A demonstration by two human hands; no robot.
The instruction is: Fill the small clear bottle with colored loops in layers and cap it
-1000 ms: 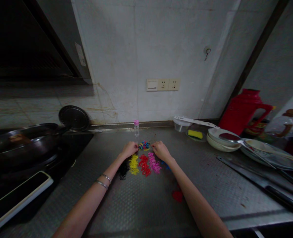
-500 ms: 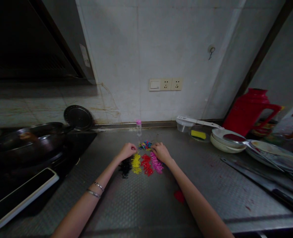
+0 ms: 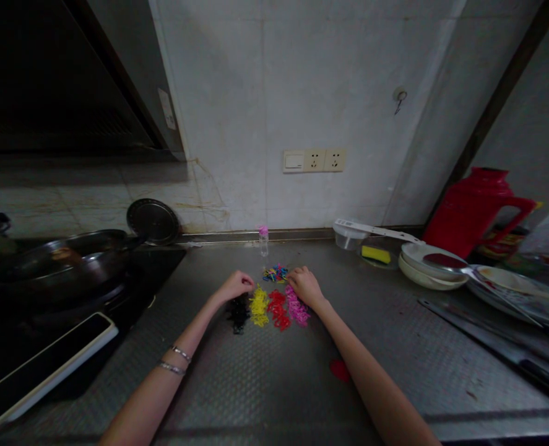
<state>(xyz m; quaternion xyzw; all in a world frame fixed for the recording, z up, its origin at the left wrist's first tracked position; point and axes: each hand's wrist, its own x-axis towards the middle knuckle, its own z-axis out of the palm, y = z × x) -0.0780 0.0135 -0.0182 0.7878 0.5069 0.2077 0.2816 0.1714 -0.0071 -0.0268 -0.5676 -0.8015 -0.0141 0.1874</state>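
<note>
Small loops lie sorted by colour in rows on the steel counter: a black pile [image 3: 237, 311], a yellow pile [image 3: 258, 306], a red pile [image 3: 279, 308] and a pink pile [image 3: 296, 306]. Behind them sits a mixed-colour heap [image 3: 275, 273]. My left hand [image 3: 235, 286] is curled shut just above the black and yellow piles; what its fingers pinch is too small to make out. My right hand [image 3: 304, 285] is also curled, resting at the top of the pink pile beside the mixed heap. A small clear bottle with a pink cap [image 3: 263, 240] stands behind.
A dark wok [image 3: 70, 263] and a lid [image 3: 154, 220] sit on the stove at left. Stacked plates [image 3: 429, 267], a yellow sponge [image 3: 375, 254], a plastic tub [image 3: 347, 234] and a red jug [image 3: 476, 209] crowd the right. A red scrap [image 3: 339, 370] lies near my right forearm.
My left hand has drawn back a little from the mixed heap toward the black and yellow piles. The view has shifted slightly; my right hand stays by the pink pile.
</note>
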